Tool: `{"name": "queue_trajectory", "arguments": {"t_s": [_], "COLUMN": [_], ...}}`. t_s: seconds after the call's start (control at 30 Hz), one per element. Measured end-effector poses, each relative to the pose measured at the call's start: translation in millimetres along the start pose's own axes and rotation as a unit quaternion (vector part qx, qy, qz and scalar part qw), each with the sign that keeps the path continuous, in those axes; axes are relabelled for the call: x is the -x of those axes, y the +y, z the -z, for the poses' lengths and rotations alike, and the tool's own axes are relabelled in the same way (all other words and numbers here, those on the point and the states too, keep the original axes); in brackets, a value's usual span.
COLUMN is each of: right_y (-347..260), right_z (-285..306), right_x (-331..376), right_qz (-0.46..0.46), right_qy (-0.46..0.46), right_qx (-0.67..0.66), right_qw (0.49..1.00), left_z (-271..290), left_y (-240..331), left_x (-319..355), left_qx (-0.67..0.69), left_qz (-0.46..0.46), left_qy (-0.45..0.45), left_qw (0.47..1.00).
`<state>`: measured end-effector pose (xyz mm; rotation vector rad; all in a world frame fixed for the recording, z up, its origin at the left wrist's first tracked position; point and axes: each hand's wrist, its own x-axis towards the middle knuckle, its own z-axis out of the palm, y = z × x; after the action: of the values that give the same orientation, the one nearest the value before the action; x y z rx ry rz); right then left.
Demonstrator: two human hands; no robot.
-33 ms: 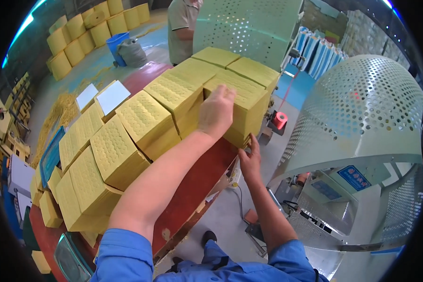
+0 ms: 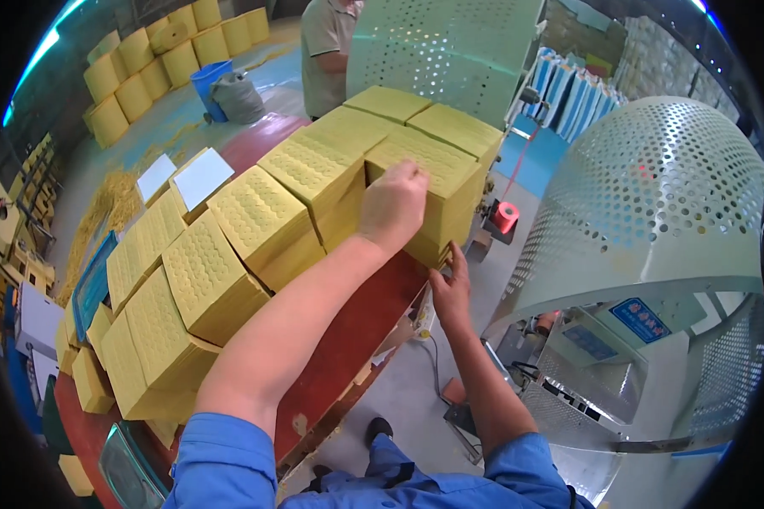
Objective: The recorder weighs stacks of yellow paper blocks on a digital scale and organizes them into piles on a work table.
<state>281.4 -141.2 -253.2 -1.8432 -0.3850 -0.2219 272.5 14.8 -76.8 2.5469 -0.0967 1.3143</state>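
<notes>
Your left hand (image 2: 392, 206) lay flat on the yellow paper stack (image 2: 437, 174) at the red counter (image 2: 348, 339) edge, pinning it; your right hand (image 2: 450, 288) pinched its lower corner, steadying it.

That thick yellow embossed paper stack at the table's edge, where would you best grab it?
Probably as the hands do now: left hand flat on the yellow embossed paper stack's top near corner, right hand under its bottom edge overhanging the red table. The loose sheets need clamping together.
</notes>
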Motion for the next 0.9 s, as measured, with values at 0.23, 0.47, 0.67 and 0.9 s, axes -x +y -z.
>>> {"name": "queue_trajectory", "arguments": {"t_s": [0.23, 0.47, 0.67, 0.9], "right_y": [-2.3, -89.3, -116.9, -103.7], "right_z": [6.4, 23.1, 31.9, 32.6], "right_x": [1.2, -5.0, -37.5, -62.2], "right_qz": [-0.025, 0.076, 0.172, 0.179], "right_qy": [-0.008, 0.035, 0.05, 0.05], "right_qx": [-0.034, -0.036, -0.005, 0.038], "right_qw": [0.999, 0.996, 0.984, 0.982], "left_z": [-8.4, -5.6, -8.9, -4.6], "left_y": [35.7, 35.7, 36.3, 37.4], "left_x": [-7.4, -5.9, -6.6, -5.9], "left_qx": [0.032, 0.016, 0.016, 0.047], "left_qz": [-0.008, 0.025, 0.03, 0.024], "left_qy": [-0.068, -0.06, -0.068, -0.052], "left_qw": [0.997, 0.998, 0.997, 0.997]}}
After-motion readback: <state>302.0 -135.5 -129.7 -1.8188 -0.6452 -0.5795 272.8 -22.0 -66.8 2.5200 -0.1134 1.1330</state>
